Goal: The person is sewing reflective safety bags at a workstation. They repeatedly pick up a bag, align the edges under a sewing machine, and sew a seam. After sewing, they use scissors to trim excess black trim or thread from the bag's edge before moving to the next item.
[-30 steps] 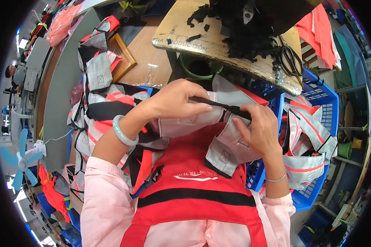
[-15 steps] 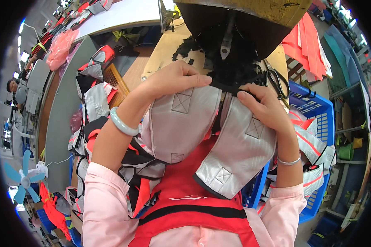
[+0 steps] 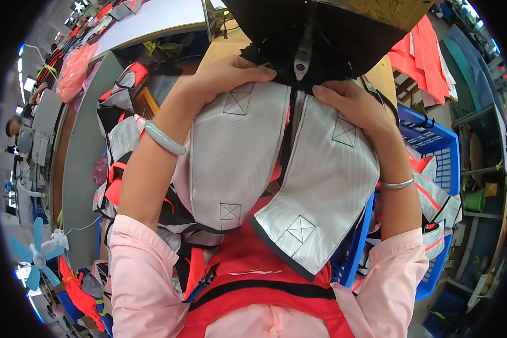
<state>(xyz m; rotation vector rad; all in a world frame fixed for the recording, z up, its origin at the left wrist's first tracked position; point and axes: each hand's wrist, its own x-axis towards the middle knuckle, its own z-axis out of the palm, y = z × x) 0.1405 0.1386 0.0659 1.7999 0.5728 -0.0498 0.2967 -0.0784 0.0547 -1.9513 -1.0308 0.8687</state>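
Observation:
Two silver-grey fabric panels with dark edging and stitched crossed squares hang side by side over my red apron (image 3: pixel 231 253). My left hand (image 3: pixel 228 76) pinches the top edge of the left panel (image 3: pixel 236 152) between thumb and fingers. The top of the right panel (image 3: pixel 335 163) is gripped by my right hand (image 3: pixel 352 104), thumb on the upper side. Both hands are at the mouth of a yellow and black machine housing (image 3: pixel 343 34). Between them a pointed metal piece with a hole (image 3: pixel 301 66) comes down close above the dark top edge; what lies under it is hard to make out.
A blue basket (image 3: pixel 450 169) of silver and coral fabric stands at my right, with scissors (image 3: pixel 380 96) on the machine table partly hidden by my right hand. Fabric pieces (image 3: pixel 124 138) pile up at my left beside a grey panel. A blue fan (image 3: pixel 38 256) stands farther left.
Both hands have moved forward, away from me, carrying the panels' top edges under the pointed metal piece. The panels now lie flatter and more stretched out. The grips look the same.

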